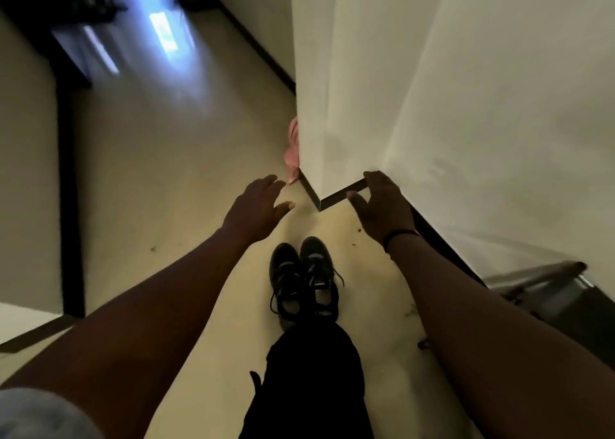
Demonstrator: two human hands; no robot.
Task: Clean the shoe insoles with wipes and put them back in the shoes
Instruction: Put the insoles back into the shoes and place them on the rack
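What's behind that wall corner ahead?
A pink object pokes out from behind the wall corner, on the floor. Most of it is hidden, so I cannot tell what it is.

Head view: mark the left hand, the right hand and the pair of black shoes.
left hand (258, 202): head view, on the back of the hand, fingers spread.
right hand (382, 202): head view, on the back of the hand, near the wall corner.
black shoes (303, 277): head view, on the laces where the two shoes meet.

- A pink object (293, 149) sits mostly hidden behind the wall corner (312, 159).
- Dark shapes (90, 2) at top left are too blurred to identify.
- A metal-framed item (545, 288) is cut off at the right edge.
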